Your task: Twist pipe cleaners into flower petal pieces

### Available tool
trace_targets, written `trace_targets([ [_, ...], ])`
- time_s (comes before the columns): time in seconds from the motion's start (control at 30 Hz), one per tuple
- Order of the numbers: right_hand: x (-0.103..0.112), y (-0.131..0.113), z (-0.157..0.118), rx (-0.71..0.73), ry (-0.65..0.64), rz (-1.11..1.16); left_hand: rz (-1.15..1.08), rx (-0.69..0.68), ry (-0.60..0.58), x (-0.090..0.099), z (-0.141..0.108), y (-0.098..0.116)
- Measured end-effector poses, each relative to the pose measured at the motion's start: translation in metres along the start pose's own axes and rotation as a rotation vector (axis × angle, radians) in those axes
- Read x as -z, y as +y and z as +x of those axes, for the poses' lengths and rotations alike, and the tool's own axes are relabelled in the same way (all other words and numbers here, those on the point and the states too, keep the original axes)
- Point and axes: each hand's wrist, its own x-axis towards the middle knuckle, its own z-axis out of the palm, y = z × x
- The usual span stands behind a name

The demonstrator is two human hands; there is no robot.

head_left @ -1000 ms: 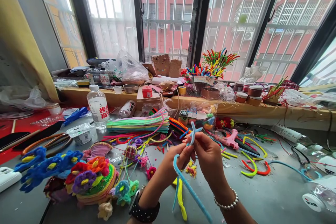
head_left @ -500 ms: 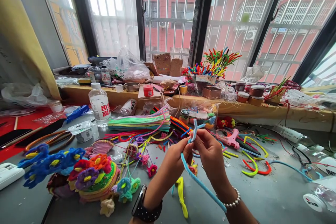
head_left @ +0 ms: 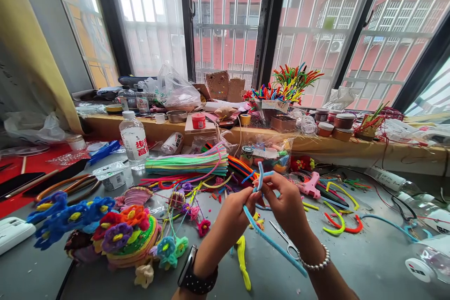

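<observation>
Light-blue pipe cleaner (head_left: 276,244) is held up in front of me, its stems crossing between my fingertips and its long end hanging down to the right. My left hand (head_left: 235,213) pinches it just below the crossing. My right hand (head_left: 285,199) is closed with thumb and fingertips on a short blue end beside the crossing. Under my right wrist lie small scissors (head_left: 291,246) on the table. A yellow pipe cleaner piece (head_left: 242,262) rests below my hands. Exactly how the blue stems wrap is partly hidden by my fingers.
Fuzzy flowers (head_left: 117,236) in several colours cover the table's left. Behind are a bundle of pastel pipe cleaners (head_left: 188,164) and a water bottle (head_left: 133,138). To the right lie a pink glue gun (head_left: 311,185), bent pipe cleaner pieces (head_left: 335,220) and a plastic bottle (head_left: 427,262).
My right hand has shifted slightly right and changed its hold at the crossed stems. The scissors under my right wrist now show. My left hand has barely moved.
</observation>
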Motion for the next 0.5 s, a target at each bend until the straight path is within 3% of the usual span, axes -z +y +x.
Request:
trace_targets([
  [0.1, -0.003, 0.001, -0.001, 0.210, 0.123, -0.203, 0.007, -0.015, 0.029, 0.000, 0.000, -0.001],
  [0.23, -0.008, 0.001, -0.004, 0.403, 0.241, -0.310, -0.004, -0.036, 0.045, 0.000, -0.001, -0.002],
  [0.5, -0.013, 0.005, -0.006, 0.455, 0.270, -0.367, -0.171, 0.002, 0.043, -0.001, 0.001, -0.002],
])
